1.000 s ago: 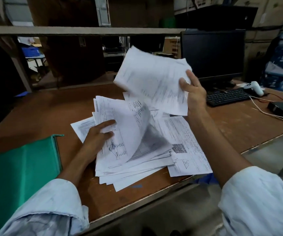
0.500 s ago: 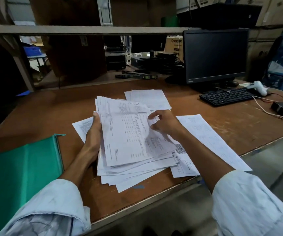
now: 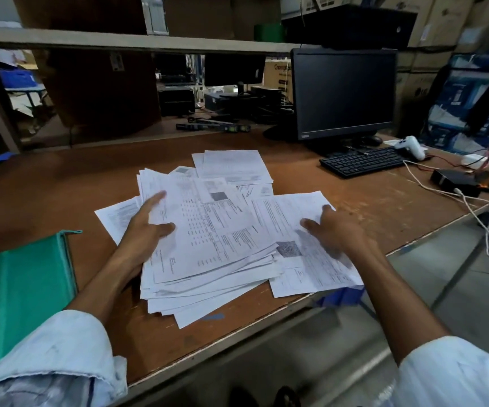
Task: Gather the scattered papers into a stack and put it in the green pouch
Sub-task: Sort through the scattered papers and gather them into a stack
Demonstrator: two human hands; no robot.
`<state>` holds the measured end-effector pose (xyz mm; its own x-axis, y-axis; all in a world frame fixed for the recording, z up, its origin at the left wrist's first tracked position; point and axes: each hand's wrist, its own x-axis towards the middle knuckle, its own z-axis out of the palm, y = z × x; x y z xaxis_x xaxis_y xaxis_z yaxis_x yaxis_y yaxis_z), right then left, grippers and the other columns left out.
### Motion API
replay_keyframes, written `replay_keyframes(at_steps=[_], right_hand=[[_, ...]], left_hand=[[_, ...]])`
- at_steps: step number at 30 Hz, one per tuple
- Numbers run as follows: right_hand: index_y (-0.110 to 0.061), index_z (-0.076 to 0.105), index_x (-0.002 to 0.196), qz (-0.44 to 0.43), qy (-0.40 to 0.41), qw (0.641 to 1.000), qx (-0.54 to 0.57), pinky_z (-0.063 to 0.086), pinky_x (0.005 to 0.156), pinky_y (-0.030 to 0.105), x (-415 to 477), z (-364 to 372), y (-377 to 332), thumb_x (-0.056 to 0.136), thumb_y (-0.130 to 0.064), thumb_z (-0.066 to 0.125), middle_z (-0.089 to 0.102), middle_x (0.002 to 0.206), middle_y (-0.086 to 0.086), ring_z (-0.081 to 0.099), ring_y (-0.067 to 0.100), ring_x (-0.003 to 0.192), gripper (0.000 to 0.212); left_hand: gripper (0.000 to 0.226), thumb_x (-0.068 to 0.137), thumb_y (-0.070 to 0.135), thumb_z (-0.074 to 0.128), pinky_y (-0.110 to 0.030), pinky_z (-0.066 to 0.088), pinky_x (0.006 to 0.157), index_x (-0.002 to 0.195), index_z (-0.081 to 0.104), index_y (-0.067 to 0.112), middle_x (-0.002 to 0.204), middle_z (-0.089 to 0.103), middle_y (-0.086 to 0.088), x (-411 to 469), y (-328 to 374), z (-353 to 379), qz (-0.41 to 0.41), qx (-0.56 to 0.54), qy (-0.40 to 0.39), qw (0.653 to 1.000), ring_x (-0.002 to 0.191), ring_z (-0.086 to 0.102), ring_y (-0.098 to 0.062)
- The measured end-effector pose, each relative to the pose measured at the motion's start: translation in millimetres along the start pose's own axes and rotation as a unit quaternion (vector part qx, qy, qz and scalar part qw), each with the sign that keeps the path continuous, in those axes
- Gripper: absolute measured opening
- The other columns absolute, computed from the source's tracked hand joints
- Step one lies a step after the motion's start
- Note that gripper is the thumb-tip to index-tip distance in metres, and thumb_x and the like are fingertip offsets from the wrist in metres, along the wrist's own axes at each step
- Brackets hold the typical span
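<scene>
Left hand (image 3: 146,233) lies on the left edge of the paper stack (image 3: 205,245), thumb on top of the sheets and fingers spread, pinning the pile rather than closing round it. Off to its left, at the desk's (image 3: 354,207) front-left corner, the green pouch (image 3: 20,289) lies flat with its zipper edge facing the papers, its long axis running from the front edge toward the back. The stack sits near the middle of the front edge, fanned and uneven, its long side running roughly front to back and tilted a little leftward at the far end. One sheet (image 3: 114,215) pokes out under the left hand, and a pair of sheets (image 3: 231,167) lies just behind the pile. Right hand (image 3: 334,230) rests open and flat, a little blurred, on a loose sheet (image 3: 305,239) at the stack's right side, which overhangs the front edge. These papers are light, limp and slippery against each other, so they will likely slide apart unless pinched firmly along both long edges and tapped square before going into the pouch
</scene>
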<state>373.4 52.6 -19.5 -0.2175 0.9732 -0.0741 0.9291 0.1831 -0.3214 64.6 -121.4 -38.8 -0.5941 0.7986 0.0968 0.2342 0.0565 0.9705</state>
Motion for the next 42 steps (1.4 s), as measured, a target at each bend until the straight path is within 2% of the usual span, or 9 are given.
replay_keyframes(at_steps=[2, 7, 12, 18, 22, 27, 33, 37, 42], right_hand=[[-0.005, 0.036, 0.147, 0.030, 0.007, 0.999, 0.009, 0.040, 0.106, 0.049, -12.7, 3.5, 18.2, 0.092, -0.067, 0.047, 0.048, 0.145, 0.022, 0.049, 0.040, 0.128, 0.083], [-0.002, 0.002, 0.157, 0.047, -0.015, 0.998, -0.047, 0.019, 0.119, 0.051, -42.5, 19.0, 24.8, 0.092, -0.074, 0.035, 0.020, 0.160, 0.027, 0.018, 0.042, 0.147, 0.103], [0.001, 0.025, 0.151, 0.023, 0.001, 0.998, -0.058, 0.033, 0.112, 0.050, -33.2, 23.1, 24.6, 0.093, -0.070, 0.038, 0.039, 0.148, 0.023, 0.038, 0.039, 0.136, 0.093], [-0.017, 0.046, 0.145, -0.021, -0.005, 0.994, -0.103, 0.041, 0.101, 0.043, -39.2, 16.2, 25.4, 0.098, -0.058, 0.041, 0.046, 0.135, 0.013, 0.048, 0.035, 0.126, 0.063], [-0.004, 0.038, 0.139, 0.009, 0.031, 0.999, -0.017, 0.039, 0.106, 0.045, -47.0, 8.3, 26.3, 0.094, -0.057, 0.053, 0.053, 0.138, 0.017, 0.048, 0.036, 0.128, 0.070], [-0.003, 0.024, 0.151, 0.085, 0.024, 0.996, 0.007, 0.017, 0.119, 0.053, -46.2, 18.7, 25.3, 0.092, -0.066, 0.049, 0.030, 0.157, 0.021, 0.022, 0.045, 0.145, 0.090], [-0.004, 0.036, 0.142, 0.050, 0.056, 0.995, 0.067, 0.040, 0.107, 0.048, -47.1, 16.9, 24.8, 0.092, -0.050, 0.061, 0.051, 0.141, 0.017, 0.048, 0.037, 0.127, 0.073], [-0.013, 0.045, 0.130, -0.008, 0.122, 0.988, 0.096, 0.050, 0.094, 0.049, -54.9, 8.5, 29.9, 0.078, -0.038, 0.081, 0.063, 0.124, 0.011, 0.059, 0.036, 0.114, 0.068], [-0.022, 0.042, 0.113, -0.023, 0.033, 0.974, 0.222, 0.056, 0.087, 0.053, -51.2, -7.4, 29.2, 0.071, -0.007, 0.084, 0.057, 0.112, 0.001, 0.060, 0.027, 0.101, 0.061]], left_hand=[[0.048, 0.099, 0.004, 0.057, -0.022, 0.052, 0.067, 0.135, 0.054, 0.036, 0.146, 0.049, 0.002, -0.2, 0.2, -0.4, -0.009, 0.010, -0.012, 1.000, 0.117, 0.059, -0.026], [0.046, 0.099, 0.006, 0.058, -0.023, 0.050, 0.068, 0.136, 0.055, 0.034, 0.146, 0.049, 0.000, -2.8, 1.5, 0.0, 0.001, 0.028, 0.000, 1.000, 0.107, 0.059, -0.020], [0.048, 0.099, 0.006, 0.058, -0.022, 0.048, 0.063, 0.139, 0.052, 0.032, 0.144, 0.049, 0.000, -6.8, 5.4, 2.0, 0.004, 0.048, 0.013, 0.999, 0.092, 0.058, -0.009], [0.050, 0.099, 0.006, 0.058, -0.026, 0.050, 0.062, 0.140, 0.052, 0.034, 0.146, 0.049, 0.000, -6.6, 5.3, 1.9, 0.004, 0.048, 0.013, 0.999, 0.090, 0.061, -0.010], [0.050, 0.098, 0.006, 0.059, -0.031, 0.054, 0.066, 0.139, 0.052, 0.034, 0.147, 0.049, 0.000, -8.3, 4.9, 2.3, 0.008, 0.034, 0.009, 0.999, 0.091, 0.063, -0.013], [0.050, 0.098, 0.006, 0.059, -0.029, 0.053, 0.067, 0.138, 0.052, 0.035, 0.148, 0.048, 0.002, -8.0, 2.2, 2.5, 0.029, 0.038, 0.007, 0.999, 0.094, 0.061, -0.010], [0.051, 0.096, 0.003, 0.062, -0.035, 0.053, 0.094, 0.135, 0.054, 0.036, 0.152, 0.044, 0.005, -8.8, -1.2, 7.8, 0.116, 0.081, 0.010, 0.990, 0.132, 0.048, -0.022], [0.052, 0.096, 0.002, 0.062, -0.034, 0.047, 0.100, 0.135, 0.054, 0.036, 0.154, 0.043, 0.003, -10.5, -1.7, 9.0, 0.136, 0.089, 0.014, 0.987, 0.136, 0.045, -0.023], [0.052, 0.096, 0.002, 0.062, -0.034, 0.047, 0.100, 0.134, 0.055, 0.036, 0.154, 0.043, 0.004, -11.0, -2.6, 8.8, 0.128, 0.091, 0.011, 0.988, 0.136, 0.046, -0.023]])
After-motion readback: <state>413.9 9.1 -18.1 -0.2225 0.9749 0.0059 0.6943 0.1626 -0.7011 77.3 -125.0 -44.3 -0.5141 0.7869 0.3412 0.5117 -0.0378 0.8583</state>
